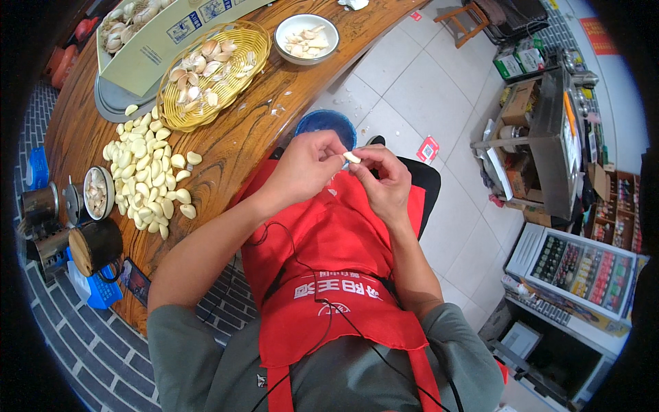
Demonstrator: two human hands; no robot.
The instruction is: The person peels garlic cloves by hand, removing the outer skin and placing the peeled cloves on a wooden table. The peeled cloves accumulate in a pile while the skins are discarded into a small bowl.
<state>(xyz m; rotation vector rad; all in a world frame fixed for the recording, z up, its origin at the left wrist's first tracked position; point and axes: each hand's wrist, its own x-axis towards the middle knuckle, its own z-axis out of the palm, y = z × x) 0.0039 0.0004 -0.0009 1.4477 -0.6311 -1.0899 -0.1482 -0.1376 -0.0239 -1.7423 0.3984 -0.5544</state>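
Observation:
A peeled garlic clove (352, 157) is held between the fingertips of both hands, above my red apron. My left hand (314, 164) pinches its left end, and my right hand (380, 175) grips it from the right. Just beyond the hands, a blue bin (326, 123) stands on the floor. On the wooden table to the left lies a pile of peeled garlic cloves (144, 172). Unpeeled cloves (198, 64) and skins rest in a yellow woven basket (252, 36). A white bowl (278, 50) at the back holds more cloves.
Whole garlic bulbs (116, 28) fill a carton (170, 46) over a grey tray (105, 103). At the table's left stand a small bowl of cloves (97, 193), a dark mug with a wooden lid (105, 244) and a phone (135, 280). A black cable hangs across the apron.

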